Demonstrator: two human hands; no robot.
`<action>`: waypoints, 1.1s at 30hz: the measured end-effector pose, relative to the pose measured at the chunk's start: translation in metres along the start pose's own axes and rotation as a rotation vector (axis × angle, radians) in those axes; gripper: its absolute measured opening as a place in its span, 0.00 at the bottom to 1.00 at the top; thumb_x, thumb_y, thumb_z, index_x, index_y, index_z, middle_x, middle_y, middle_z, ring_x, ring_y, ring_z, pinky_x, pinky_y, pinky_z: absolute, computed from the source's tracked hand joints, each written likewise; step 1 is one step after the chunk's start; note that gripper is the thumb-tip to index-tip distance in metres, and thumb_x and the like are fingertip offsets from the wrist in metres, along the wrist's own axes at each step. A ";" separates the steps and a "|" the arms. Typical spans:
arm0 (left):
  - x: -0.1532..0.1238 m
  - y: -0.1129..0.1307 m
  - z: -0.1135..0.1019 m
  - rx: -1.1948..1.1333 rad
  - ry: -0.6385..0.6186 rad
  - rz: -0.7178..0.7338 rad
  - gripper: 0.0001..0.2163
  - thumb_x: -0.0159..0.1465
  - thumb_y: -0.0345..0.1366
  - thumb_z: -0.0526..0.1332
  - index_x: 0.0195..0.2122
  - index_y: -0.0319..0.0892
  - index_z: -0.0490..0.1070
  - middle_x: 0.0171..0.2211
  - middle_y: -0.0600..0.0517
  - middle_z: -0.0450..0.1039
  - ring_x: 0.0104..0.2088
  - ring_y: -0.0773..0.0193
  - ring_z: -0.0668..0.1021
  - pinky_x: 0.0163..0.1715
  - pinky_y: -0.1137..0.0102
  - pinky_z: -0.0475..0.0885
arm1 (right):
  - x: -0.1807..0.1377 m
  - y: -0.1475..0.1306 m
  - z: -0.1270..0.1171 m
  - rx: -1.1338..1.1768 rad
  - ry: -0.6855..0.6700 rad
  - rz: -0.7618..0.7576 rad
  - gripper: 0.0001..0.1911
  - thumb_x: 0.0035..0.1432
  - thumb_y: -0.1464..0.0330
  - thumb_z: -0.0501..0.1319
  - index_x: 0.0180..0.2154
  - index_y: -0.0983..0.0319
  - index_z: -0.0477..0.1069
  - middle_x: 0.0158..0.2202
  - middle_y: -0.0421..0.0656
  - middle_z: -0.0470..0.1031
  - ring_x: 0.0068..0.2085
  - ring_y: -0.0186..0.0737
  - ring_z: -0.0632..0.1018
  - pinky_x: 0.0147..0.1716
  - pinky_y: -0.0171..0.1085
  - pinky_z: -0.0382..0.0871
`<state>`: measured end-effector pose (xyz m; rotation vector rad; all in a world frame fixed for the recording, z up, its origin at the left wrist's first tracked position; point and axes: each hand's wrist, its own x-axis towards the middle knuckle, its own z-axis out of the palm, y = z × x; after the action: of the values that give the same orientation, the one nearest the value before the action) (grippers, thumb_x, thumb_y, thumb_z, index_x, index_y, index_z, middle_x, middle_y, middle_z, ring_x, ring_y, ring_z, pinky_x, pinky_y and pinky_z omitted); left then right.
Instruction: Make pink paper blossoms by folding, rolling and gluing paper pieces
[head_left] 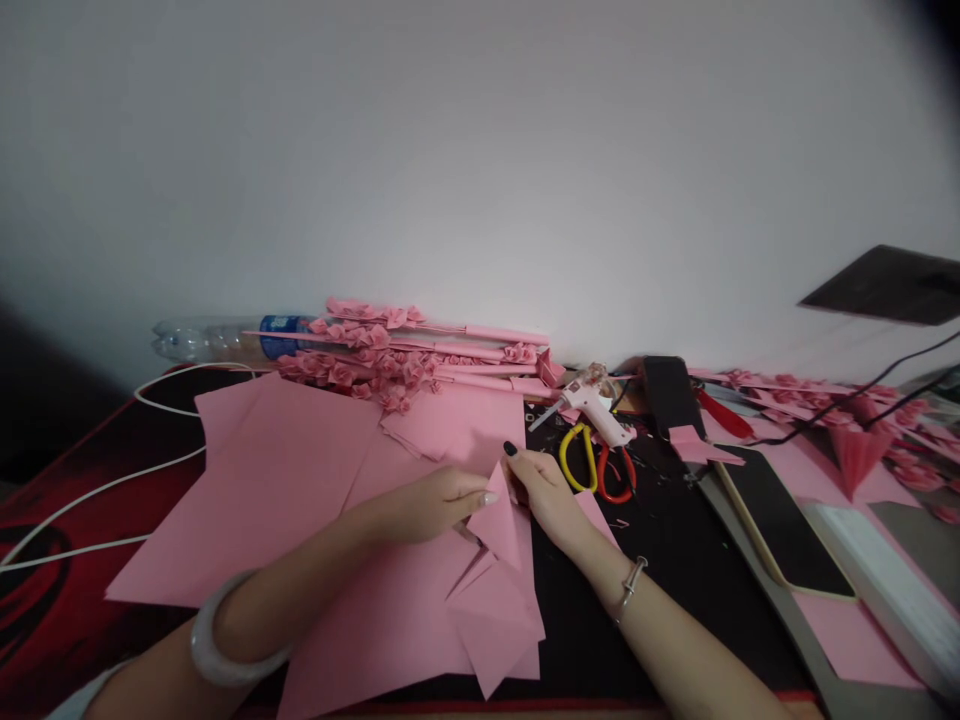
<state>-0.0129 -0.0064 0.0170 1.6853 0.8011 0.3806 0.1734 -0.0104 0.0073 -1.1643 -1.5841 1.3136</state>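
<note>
Between my hands is a small folded piece of pink paper [496,518], creased to a point at its top. My left hand [442,503] pinches its left side, thumb flat on the front face. At its right edge my right hand [546,492] grips it, the dark-nailed thumb near the tip; the other fingers are partly hidden. Just below lie folded pink pieces [491,620], one with a corner pointing down. Under them spread large pink paper sheets [360,620], and another big sheet [277,470] lies to the left.
Paper flower stems [390,355] and a plastic bottle [202,338] lie along the wall. Right of my hands are a glue gun [596,405], scissors with yellow and red handles [577,458] and a phone [787,520]. A white cable [105,490] loops at left.
</note>
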 end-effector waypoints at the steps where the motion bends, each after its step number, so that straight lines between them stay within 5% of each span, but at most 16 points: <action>1: 0.001 0.000 0.000 -0.028 0.038 -0.004 0.17 0.67 0.42 0.52 0.22 0.44 0.53 0.22 0.58 0.52 0.25 0.66 0.59 0.26 0.69 0.60 | 0.000 -0.001 0.000 -0.002 -0.008 -0.004 0.27 0.64 0.51 0.51 0.19 0.60 0.56 0.17 0.34 0.54 0.20 0.31 0.55 0.20 0.34 0.47; 5: 0.003 0.003 0.002 -0.216 0.168 -0.018 0.18 0.65 0.49 0.55 0.23 0.45 0.55 0.24 0.58 0.51 0.26 0.66 0.60 0.28 0.69 0.70 | 0.001 -0.006 -0.003 -0.100 -0.059 -0.050 0.22 0.62 0.54 0.57 0.22 0.60 0.56 0.21 0.33 0.53 0.23 0.31 0.56 0.23 0.32 0.50; 12: 0.004 0.001 0.002 -0.295 0.218 -0.046 0.20 0.62 0.52 0.58 0.23 0.44 0.55 0.23 0.59 0.50 0.24 0.68 0.59 0.32 0.65 0.76 | 0.003 -0.004 -0.006 -0.184 -0.103 -0.093 0.20 0.64 0.58 0.54 0.23 0.59 0.54 0.22 0.34 0.53 0.25 0.32 0.56 0.25 0.33 0.51; 24: 0.005 0.016 -0.003 -0.274 0.315 -0.031 0.19 0.60 0.50 0.61 0.22 0.44 0.56 0.21 0.60 0.53 0.22 0.67 0.65 0.27 0.69 0.71 | 0.003 0.001 -0.006 -0.240 -0.051 -0.057 0.25 0.64 0.54 0.52 0.19 0.58 0.51 0.18 0.33 0.51 0.21 0.30 0.54 0.21 0.33 0.48; 33: 0.008 -0.004 -0.011 -0.088 0.500 0.074 0.16 0.64 0.44 0.55 0.21 0.44 0.59 0.21 0.56 0.60 0.24 0.65 0.65 0.27 0.69 0.69 | 0.004 0.001 -0.007 -0.171 0.003 0.021 0.28 0.62 0.48 0.53 0.17 0.59 0.56 0.14 0.34 0.56 0.17 0.29 0.56 0.18 0.32 0.49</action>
<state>-0.0153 0.0071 0.0153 1.5570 1.0663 0.8988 0.1790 -0.0043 0.0077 -1.2884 -1.7125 1.2072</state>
